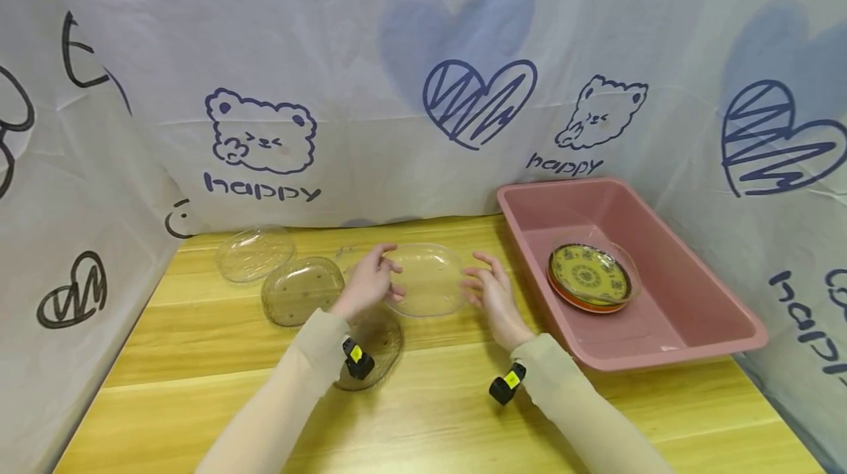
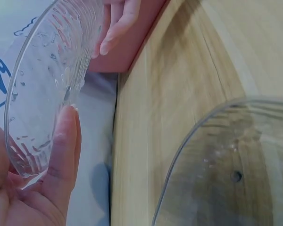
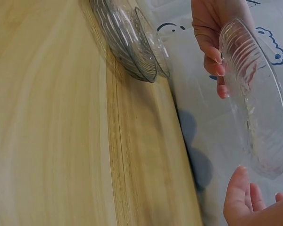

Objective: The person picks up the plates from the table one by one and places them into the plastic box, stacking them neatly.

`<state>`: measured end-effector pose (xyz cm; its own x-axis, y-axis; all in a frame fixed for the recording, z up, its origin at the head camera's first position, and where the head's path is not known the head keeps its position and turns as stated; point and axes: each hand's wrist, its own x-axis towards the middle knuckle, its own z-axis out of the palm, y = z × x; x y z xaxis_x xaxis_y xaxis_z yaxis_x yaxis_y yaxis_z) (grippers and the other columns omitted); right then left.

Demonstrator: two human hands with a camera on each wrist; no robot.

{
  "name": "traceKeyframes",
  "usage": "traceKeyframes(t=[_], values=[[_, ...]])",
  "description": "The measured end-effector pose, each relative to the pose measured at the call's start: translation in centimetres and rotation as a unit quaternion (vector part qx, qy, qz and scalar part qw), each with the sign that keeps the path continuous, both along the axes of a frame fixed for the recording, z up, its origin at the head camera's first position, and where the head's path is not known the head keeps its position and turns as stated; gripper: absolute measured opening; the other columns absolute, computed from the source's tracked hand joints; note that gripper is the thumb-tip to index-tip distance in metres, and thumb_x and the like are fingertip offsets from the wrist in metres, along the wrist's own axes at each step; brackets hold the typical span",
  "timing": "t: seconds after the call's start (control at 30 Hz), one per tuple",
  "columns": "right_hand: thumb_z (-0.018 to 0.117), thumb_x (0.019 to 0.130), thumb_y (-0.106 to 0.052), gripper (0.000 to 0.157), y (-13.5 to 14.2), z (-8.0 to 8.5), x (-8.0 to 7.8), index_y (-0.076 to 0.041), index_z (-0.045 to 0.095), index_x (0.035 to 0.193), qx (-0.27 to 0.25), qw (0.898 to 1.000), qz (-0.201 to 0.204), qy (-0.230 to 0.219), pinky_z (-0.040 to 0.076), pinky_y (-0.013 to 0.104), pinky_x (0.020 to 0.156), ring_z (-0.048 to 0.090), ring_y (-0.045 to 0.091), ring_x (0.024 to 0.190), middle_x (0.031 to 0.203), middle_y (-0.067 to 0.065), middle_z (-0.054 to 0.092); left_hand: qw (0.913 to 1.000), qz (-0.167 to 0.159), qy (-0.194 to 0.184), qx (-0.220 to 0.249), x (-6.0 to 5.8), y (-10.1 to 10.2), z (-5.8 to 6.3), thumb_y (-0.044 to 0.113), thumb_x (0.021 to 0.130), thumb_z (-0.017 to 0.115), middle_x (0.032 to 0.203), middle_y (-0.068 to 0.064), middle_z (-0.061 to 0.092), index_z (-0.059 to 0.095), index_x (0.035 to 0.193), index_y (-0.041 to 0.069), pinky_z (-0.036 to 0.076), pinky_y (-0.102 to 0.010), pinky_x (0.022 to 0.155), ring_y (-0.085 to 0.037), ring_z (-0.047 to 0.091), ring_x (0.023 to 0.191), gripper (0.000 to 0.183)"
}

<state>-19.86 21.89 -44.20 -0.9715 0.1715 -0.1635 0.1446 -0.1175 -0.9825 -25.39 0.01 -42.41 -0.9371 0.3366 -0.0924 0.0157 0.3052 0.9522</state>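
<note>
A clear oval glass plate (image 1: 429,279) is held above the table, its rim and ribbed side showing in both wrist views. My left hand (image 1: 372,284) grips the left end of this plate, fingers on its underside (image 2: 61,155). At the opposite end my right hand (image 1: 492,297) has its fingers spread and loosely bent. In the right wrist view, the fingertips of that right hand (image 3: 247,200) are close to the plate's end (image 3: 269,165), with a small gap between.
Left of the hands lie a clear round plate (image 1: 254,253), a smoky rounded-square plate (image 1: 303,292) and a smoky round plate (image 1: 380,349), partly under the left wrist. A pink bin (image 1: 668,356) on the right holds stacked plates, a yellow patterned one (image 1: 590,273) among them. Printed cloth hangs behind.
</note>
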Motion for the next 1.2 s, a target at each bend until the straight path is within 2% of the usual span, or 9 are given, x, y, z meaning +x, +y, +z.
traceKeyframes(t=[0.13,0.3,0.43,0.73,0.93,1.2], values=[[0.037,0.104,-0.016,0.053,0.0,0.1,0.1,-0.014,0.029,0.156,-0.021,1.000,0.020,-0.002,0.057,0.037,0.102,0.062,0.018,0.108,0.141,0.022,0.051,0.9999,-0.004,0.000,0.016,0.2,0.3,-0.1,0.004,0.107,0.027,0.129,-0.033,0.056,0.032,0.155,0.002,0.064,-0.029,0.065,-0.011,0.066,0.061,0.048],[0.037,0.104,-0.014,0.054,-0.2,0.1,0.0,-0.017,0.027,0.157,-0.046,0.999,0.027,-0.006,0.060,0.030,0.092,0.065,0.018,0.101,0.134,0.018,0.052,0.9997,-0.005,0.003,0.025,0.6,0.7,-0.1,0.004,0.107,0.029,0.125,-0.028,0.058,0.033,0.154,0.004,0.064,-0.030,0.065,-0.011,0.066,0.061,0.047],[0.037,0.104,-0.013,0.055,-0.4,0.1,-0.1,-0.015,0.025,0.158,-0.054,0.998,0.030,-0.013,0.060,0.031,0.092,0.066,0.016,0.097,0.132,0.017,0.053,0.9994,-0.005,-0.004,0.034,0.9,1.0,-0.2,0.004,0.108,0.029,0.126,-0.028,0.058,0.032,0.155,0.005,0.064,-0.030,0.067,-0.012,0.066,0.063,0.048],[0.036,0.103,-0.009,0.054,-0.8,0.0,-0.2,-0.014,0.028,0.156,-0.098,0.994,0.032,-0.041,0.062,0.027,0.085,0.069,0.017,0.095,0.131,0.020,0.056,0.9991,-0.006,-0.006,0.042,1.5,1.7,-0.3,0.007,0.109,0.029,0.128,-0.028,0.057,0.030,0.156,0.004,0.065,-0.031,0.068,-0.015,0.068,0.068,0.047],[0.035,0.103,-0.008,0.055,-1.0,0.0,-0.1,-0.015,0.028,0.158,-0.107,0.992,0.033,-0.055,0.062,0.026,0.084,0.068,0.019,0.097,0.137,0.023,0.053,0.9988,-0.006,-0.007,0.048,1.7,1.7,-0.6,0.009,0.109,0.030,0.128,-0.030,0.056,0.030,0.156,0.003,0.065,-0.033,0.068,-0.015,0.067,0.066,0.047],[0.034,0.103,-0.005,0.054,-1.1,-0.4,-0.2,-0.012,0.031,0.156,-0.113,0.991,0.027,-0.064,0.061,0.027,0.085,0.068,0.020,0.095,0.132,0.021,0.056,0.9979,0.005,-0.027,0.059,2.0,1.6,-1.0,0.011,0.110,0.030,0.131,-0.029,0.054,0.030,0.156,0.007,0.065,-0.033,0.068,-0.015,0.068,0.068,0.047]])
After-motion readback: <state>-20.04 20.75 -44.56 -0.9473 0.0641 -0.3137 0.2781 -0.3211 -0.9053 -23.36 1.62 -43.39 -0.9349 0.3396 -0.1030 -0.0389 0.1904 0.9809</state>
